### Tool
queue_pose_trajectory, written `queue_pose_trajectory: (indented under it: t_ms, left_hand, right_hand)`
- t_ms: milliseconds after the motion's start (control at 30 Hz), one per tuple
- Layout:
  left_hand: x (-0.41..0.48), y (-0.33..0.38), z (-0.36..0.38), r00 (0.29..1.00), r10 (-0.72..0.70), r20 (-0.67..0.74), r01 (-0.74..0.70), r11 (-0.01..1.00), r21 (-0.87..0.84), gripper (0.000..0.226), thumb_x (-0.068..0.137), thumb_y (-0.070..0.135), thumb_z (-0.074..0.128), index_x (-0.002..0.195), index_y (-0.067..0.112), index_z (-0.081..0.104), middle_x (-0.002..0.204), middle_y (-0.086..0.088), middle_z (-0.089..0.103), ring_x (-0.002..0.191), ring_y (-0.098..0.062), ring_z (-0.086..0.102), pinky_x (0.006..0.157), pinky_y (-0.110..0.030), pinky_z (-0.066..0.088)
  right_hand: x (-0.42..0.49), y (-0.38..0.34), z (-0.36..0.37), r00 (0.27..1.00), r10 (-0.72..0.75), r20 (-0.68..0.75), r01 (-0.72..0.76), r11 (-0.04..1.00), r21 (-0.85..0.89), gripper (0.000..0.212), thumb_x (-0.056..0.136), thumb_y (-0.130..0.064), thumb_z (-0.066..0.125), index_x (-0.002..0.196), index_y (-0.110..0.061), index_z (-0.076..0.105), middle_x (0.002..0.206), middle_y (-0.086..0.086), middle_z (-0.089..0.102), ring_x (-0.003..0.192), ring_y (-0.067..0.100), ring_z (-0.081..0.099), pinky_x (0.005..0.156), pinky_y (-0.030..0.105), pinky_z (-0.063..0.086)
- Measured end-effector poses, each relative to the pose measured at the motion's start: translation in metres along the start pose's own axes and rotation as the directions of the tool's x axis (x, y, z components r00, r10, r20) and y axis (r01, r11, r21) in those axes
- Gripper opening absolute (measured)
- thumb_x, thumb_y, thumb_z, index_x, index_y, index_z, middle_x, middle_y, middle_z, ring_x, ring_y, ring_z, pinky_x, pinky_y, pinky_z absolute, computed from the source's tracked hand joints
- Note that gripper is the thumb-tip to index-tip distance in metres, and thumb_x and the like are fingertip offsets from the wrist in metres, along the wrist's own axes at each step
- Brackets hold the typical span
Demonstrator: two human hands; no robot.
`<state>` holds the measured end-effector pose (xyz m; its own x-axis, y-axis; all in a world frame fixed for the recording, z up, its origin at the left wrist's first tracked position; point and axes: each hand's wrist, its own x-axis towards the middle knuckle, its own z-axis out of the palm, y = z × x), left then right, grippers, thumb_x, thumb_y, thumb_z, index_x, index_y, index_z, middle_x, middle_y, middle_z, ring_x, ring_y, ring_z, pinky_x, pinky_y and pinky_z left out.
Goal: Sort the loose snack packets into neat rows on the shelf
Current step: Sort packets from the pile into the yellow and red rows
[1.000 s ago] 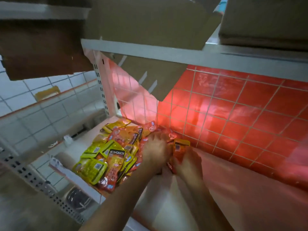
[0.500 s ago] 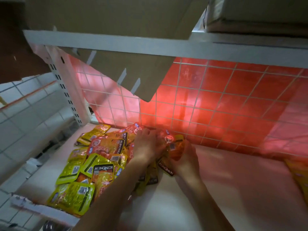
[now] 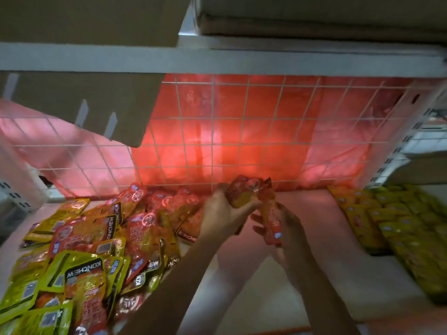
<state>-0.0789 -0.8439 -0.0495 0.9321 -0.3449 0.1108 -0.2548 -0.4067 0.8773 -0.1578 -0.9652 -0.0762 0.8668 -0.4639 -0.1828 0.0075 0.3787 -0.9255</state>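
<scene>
A loose heap of red and yellow-green snack packets (image 3: 96, 243) covers the left part of the white shelf (image 3: 278, 293). My left hand (image 3: 222, 213) grips a small bunch of red packets (image 3: 244, 189) lifted off the heap, near the back mesh. Just to its right, my right hand (image 3: 285, 228) holds a red packet (image 3: 272, 221) edge-on, touching the bunch. At the shelf's right end, yellow packets lie in neat overlapping rows (image 3: 391, 228).
A white wire mesh (image 3: 242, 131) with red sheeting behind closes the back of the shelf. The upper shelf board (image 3: 217, 59) carries cardboard boxes, and a cardboard flap (image 3: 101, 110) hangs down at the left. Bare shelf surface lies between heap and rows.
Both hands have lifted red packets off the heap and moved right. The view has swung right, bringing the yellow rows into sight.
</scene>
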Motion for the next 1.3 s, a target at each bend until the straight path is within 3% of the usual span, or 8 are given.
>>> queue_pose_trajectory:
  t_ms: [67,200,300,433,667,967,1200,1300]
  left_hand:
    - [-0.006,0.009,0.021,0.997,-0.058,0.057,0.064,0.992,-0.106,0.047,0.067,0.051,0.079,0.099,0.025,0.056,0.084,0.015,0.063,0.084,-0.008,0.063,0.076,-0.024,0.048]
    - [-0.018,0.02,0.062,0.993,-0.088,0.073,0.097,0.986,-0.135,0.045,0.072,0.044,0.079,0.105,0.026,0.055,0.091,0.01,0.064,0.087,-0.013,0.063,0.077,-0.031,0.051]
    - [-0.033,0.038,0.089,0.986,-0.109,0.122,0.135,0.964,-0.227,0.036,0.077,0.021,0.078,0.104,0.019,0.054,0.09,0.0,0.066,0.088,-0.024,0.066,0.08,-0.04,0.055]
    - [-0.056,0.068,0.127,0.983,-0.084,0.165,0.136,0.931,-0.34,0.035,0.069,0.021,0.072,0.099,0.024,0.055,0.094,-0.006,0.068,0.084,-0.024,0.065,0.074,-0.035,0.054]
    - [-0.1,0.13,0.227,0.979,-0.095,0.179,0.162,0.896,-0.412,0.045,0.051,0.044,0.074,0.091,0.028,0.061,0.091,-0.003,0.069,0.086,-0.032,0.068,0.08,-0.054,0.055]
    - [-0.163,0.218,0.359,0.952,0.077,0.297,0.042,0.926,-0.376,0.017,0.086,0.008,0.066,0.098,0.019,0.06,0.085,0.004,0.064,0.077,-0.012,0.06,0.063,-0.016,0.049]
    - [-0.172,0.275,0.455,0.909,0.047,0.415,0.114,0.927,-0.356,0.011,0.08,0.029,0.066,0.088,0.024,0.059,0.093,-0.003,0.066,0.085,-0.02,0.064,0.078,-0.04,0.054]
    - [-0.166,0.297,0.5,0.893,0.07,0.445,0.074,0.952,-0.298,0.03,0.076,0.039,0.069,0.094,0.017,0.061,0.096,-0.008,0.067,0.086,-0.024,0.064,0.078,-0.039,0.053]
  right_hand:
    - [-0.004,-0.009,-0.022,0.996,0.087,-0.02,-0.082,0.98,0.182,0.097,0.027,-0.054,0.086,0.111,-0.01,0.062,0.098,0.01,0.072,0.086,0.034,0.068,0.07,0.042,0.052]
    - [-0.015,-0.045,-0.068,0.986,0.115,-0.117,-0.1,0.987,0.122,0.074,0.052,-0.055,0.076,0.107,-0.007,0.064,0.09,0.014,0.07,0.086,0.035,0.068,0.08,0.048,0.052]
    - [-0.037,-0.046,-0.098,0.996,0.055,-0.07,-0.042,0.983,0.179,0.044,0.057,-0.007,0.07,0.1,-0.009,0.063,0.093,0.019,0.067,0.074,0.032,0.071,0.066,0.038,0.056]
    - [-0.061,-0.062,-0.145,0.99,-0.077,-0.122,0.085,0.995,0.062,0.041,0.08,0.018,0.055,0.093,-0.018,0.068,0.096,0.013,0.068,0.082,0.034,0.069,0.075,0.044,0.054]
    - [-0.109,-0.116,-0.274,0.917,-0.252,-0.308,0.228,0.967,-0.111,0.023,0.081,0.005,0.065,0.093,-0.014,0.068,0.079,0.001,0.069,0.075,0.015,0.065,0.057,0.025,0.054]
    - [-0.168,-0.165,-0.439,0.821,-0.309,-0.481,0.216,0.947,-0.239,0.01,0.072,0.0,0.067,0.077,0.003,0.06,0.06,0.01,0.054,0.056,0.019,0.048,0.055,0.027,0.041]
    - [-0.181,-0.186,-0.528,0.672,-0.328,-0.664,0.31,0.939,-0.15,0.021,0.087,0.0,0.061,0.069,-0.009,0.056,0.046,-0.01,0.052,0.043,0.004,0.046,0.049,0.021,0.041]
    - [-0.177,-0.196,-0.563,0.638,-0.295,-0.711,0.347,0.935,-0.076,0.012,0.089,-0.007,0.061,0.078,-0.002,0.061,0.063,0.005,0.064,0.055,0.019,0.059,0.062,0.032,0.054]
